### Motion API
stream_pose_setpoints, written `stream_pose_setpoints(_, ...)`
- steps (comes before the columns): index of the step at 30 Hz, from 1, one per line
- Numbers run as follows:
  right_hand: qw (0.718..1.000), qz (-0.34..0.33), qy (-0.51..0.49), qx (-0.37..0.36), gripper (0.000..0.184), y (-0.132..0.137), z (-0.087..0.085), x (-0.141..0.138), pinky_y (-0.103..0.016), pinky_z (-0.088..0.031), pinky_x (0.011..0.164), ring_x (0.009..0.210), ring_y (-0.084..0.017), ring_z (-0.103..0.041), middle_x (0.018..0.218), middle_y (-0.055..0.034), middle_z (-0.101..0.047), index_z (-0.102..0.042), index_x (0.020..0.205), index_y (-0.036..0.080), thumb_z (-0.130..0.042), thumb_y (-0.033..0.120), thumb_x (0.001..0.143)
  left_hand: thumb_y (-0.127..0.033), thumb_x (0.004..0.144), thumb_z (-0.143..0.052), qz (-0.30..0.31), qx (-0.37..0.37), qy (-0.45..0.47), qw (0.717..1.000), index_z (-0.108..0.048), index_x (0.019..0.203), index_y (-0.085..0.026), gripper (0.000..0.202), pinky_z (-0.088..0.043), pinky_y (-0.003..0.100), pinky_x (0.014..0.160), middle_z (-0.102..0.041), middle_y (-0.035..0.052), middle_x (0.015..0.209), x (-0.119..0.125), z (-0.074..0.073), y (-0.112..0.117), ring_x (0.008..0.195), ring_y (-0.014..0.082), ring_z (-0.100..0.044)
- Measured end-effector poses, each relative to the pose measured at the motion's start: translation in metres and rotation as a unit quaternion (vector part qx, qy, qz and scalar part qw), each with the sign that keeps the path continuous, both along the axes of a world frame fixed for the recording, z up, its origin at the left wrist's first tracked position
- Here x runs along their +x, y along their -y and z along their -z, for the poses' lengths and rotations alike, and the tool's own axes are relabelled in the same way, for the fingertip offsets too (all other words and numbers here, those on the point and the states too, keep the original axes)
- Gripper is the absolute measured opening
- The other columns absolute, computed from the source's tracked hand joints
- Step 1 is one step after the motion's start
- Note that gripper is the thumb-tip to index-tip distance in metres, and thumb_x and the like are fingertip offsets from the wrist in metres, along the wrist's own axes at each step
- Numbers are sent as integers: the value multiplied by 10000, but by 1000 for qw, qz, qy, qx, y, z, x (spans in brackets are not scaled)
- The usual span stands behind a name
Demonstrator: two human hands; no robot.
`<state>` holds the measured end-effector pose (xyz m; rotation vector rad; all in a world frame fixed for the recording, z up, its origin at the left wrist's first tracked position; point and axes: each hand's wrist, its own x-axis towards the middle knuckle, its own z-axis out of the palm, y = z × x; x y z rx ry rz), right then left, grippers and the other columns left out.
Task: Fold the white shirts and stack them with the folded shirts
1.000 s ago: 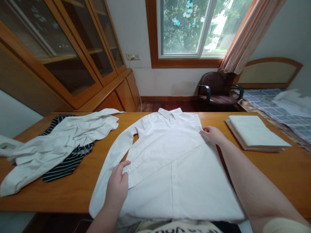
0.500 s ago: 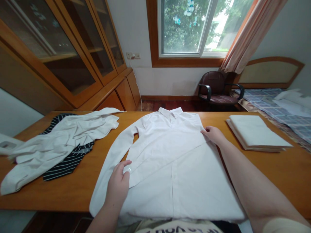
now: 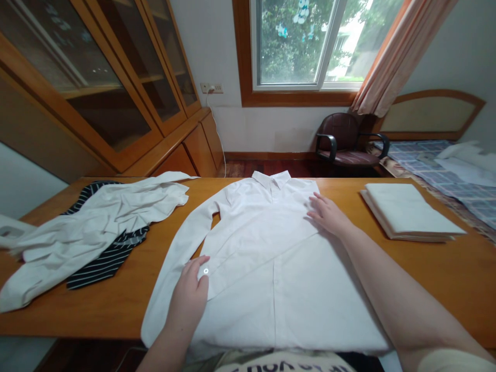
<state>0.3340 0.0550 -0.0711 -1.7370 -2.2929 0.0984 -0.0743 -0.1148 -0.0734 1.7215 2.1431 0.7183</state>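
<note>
Both hands lie flat and open on the white shirt (image 3: 271, 258): left hand (image 3: 189, 297) near, on the cuff, right hand (image 3: 329, 214) far, gripping nothing.

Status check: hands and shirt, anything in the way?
Left hand flat on cuff. Right hand flat on white shirt, one sleeve folded across. Nothing obstructing.

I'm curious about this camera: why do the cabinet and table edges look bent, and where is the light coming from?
Head view: a wide lens bows the cabinet and table edges; daylight from the window gives soft light, washed out outside; the white shirt stays sharp.
</note>
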Motion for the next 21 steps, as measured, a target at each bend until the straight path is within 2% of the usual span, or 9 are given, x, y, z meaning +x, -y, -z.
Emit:
stream_pose_setpoints(3,998,-29,35,-42,642,-2,10,-8,-394,-266,1092,1351,-279,-294,1493,-147,-285,-387,1386,139,-416,524,873,-260,795,-390,0,-30,-18,999,-572,1125,-178,386,-431,355,959,-596,92,1176,0,-4,-1,1122,239,-542)
stream_pose_setpoints(7,995,10,76,-55,671,-7,20,-6,-418,-238,1100,1374,-285,-243,1492,-163,-280,-358,1409,125,-360,547,887,-385,855,-365,-28,-108,-52,992,-562,1145,-153,420,-476,363,823,-641,128,1083,-2,-16,-7,982,262,-611)
stream_pose_setpoints(11,993,43,94,-65,731,-11,24,-1,-411,-227,1103,1376,-293,-232,1500,-163,-261,-342,1421,125,-357,601,866,-382,846,-395,-30,-173,-85,981,-574,1113,-136,404,-467,352,775,-661,137,1021,-7,-24,-12,900,266,-633)
stream_pose_setpoints(14,992,44,96,-69,740,-11,25,0,-395,-212,1110,1382,-276,-222,1507,-136,-256,-336,1426,149,-343,625,859,-380,819,-443,-18,-172,-84,981,-581,1074,-160,364,-467,323,751,-664,110,986,-13,-23,-14,891,249,-633)
stream_pose_setpoints(17,992,43,101,-70,743,-11,25,0,-400,-207,1110,1384,-276,-215,1509,-138,-249,-330,1430,148,-326,628,863,-384,816,-443,-7,-138,-89,986,-587,1034,-177,333,-465,310,759,-654,91,963,-21,-22,-15,897,234,-621)
stream_pose_setpoints(21,992,41,97,-72,737,-10,24,0,-410,-214,1107,1382,-282,-219,1509,-144,-245,-332,1429,143,-324,619,867,-390,837,-390,-42,-67,-150,986,-569,1103,-141,406,-453,333,833,-607,138,1097,-30,-28,-15,994,252,-584)
